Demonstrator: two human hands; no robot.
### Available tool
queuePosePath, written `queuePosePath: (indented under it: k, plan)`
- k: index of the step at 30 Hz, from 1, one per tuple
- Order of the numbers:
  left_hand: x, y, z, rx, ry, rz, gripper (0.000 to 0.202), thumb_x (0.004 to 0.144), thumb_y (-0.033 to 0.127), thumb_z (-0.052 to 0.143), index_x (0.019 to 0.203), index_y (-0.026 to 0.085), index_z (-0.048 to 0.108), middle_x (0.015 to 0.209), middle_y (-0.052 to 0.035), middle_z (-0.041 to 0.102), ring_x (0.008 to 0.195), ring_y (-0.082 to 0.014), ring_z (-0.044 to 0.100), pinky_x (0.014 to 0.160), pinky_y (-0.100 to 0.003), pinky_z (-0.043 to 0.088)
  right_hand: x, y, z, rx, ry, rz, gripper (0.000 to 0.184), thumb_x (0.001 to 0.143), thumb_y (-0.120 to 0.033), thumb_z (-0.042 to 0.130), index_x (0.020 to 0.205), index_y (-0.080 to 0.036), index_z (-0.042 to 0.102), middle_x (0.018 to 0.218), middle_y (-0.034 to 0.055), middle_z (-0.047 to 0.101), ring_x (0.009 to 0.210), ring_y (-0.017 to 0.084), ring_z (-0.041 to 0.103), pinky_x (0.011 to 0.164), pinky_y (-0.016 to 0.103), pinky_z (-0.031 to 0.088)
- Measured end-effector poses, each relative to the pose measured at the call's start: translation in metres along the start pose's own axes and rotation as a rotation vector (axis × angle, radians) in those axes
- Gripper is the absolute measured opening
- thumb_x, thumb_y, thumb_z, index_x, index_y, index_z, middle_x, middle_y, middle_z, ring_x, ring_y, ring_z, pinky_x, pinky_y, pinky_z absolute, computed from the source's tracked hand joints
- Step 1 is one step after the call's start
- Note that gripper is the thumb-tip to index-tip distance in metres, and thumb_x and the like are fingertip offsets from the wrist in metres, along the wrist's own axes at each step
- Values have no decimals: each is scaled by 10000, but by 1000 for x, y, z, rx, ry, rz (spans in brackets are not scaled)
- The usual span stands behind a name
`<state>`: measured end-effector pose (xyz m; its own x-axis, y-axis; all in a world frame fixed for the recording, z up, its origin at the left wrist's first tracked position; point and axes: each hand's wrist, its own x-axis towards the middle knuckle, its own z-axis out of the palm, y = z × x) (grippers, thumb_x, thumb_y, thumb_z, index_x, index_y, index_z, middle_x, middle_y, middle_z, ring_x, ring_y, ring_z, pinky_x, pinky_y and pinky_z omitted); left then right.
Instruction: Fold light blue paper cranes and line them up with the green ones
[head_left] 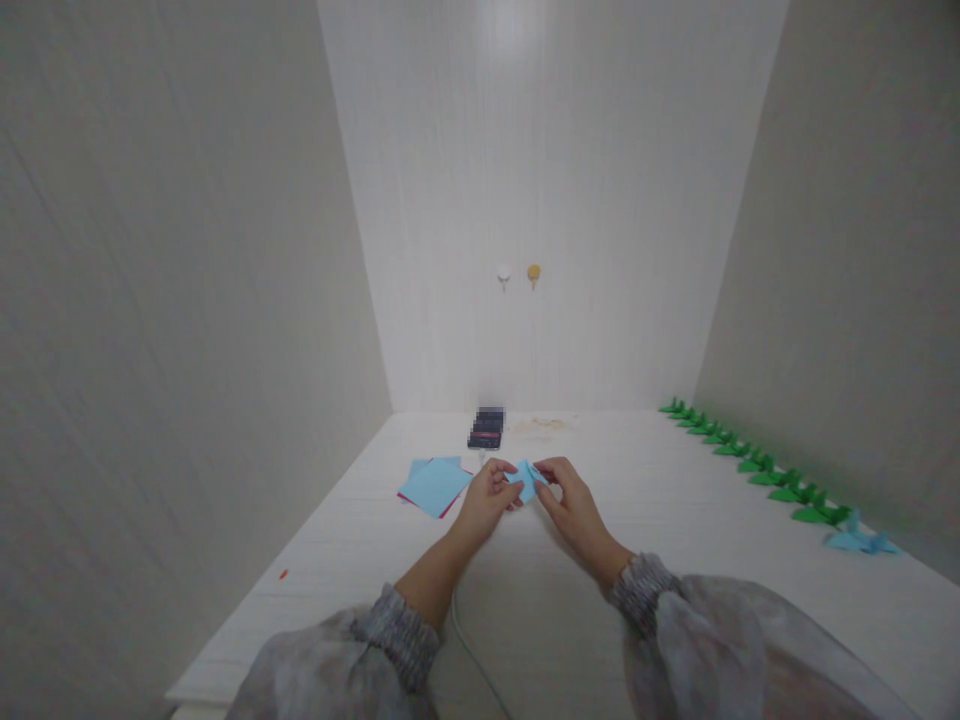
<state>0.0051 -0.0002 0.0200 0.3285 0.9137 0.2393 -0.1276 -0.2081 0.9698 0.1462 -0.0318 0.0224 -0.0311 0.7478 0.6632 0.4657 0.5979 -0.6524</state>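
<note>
A small piece of light blue folded paper is held up between both hands over the white table. My left hand pinches its left edge between thumb and fingers. On the opposite side my right hand grips the paper, thumb near its lower right edge. Creases show on the paper, but its exact folded form is too small to tell. Left of my left hand lies a loose stack of square paper sheets, light blue on top with a red edge peeking out beneath.
A phone lies at the back, its cable running toward me. Along the right wall stands a row of green folded paper figures, with a light blue one nearest. A small orange-red bit lies at left. Two hooks are on the back wall.
</note>
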Motion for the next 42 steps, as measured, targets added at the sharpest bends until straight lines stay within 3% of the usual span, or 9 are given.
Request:
queuePosePath:
  k: [7,11,23,42]
  plan:
    - [3,1,0,-37,76,-28,269,618,352,571,721,138,445,532,34,505,470,-72,490,475,-191,387,-1,1,-1,11,7,-21,233,700,-113,429,905,-200,499,859,48,489,800,168,471,722,323,406]
    - [1,4,0,-54,101,-41,281,635,339,542,812,153,427,516,43,521,464,-86,507,495,-207,407,-1,3,0,20,11,-2,233,683,-124,448,892,-205,511,852,41,492,795,170,467,720,326,405]
    - [2,2,0,-137,-12,-41,431,536,245,643,891,156,415,605,32,541,530,-91,527,537,-221,419,0,5,-2,-8,7,-24,192,702,-150,481,872,-215,543,822,43,482,757,171,467,679,318,411]
    - [2,-3,-3,-80,-48,17,369,577,235,618,894,155,446,607,35,520,532,-82,512,528,-212,415,0,6,-3,-183,-49,-111,157,688,-92,450,818,-176,475,793,44,463,752,166,451,673,306,403]
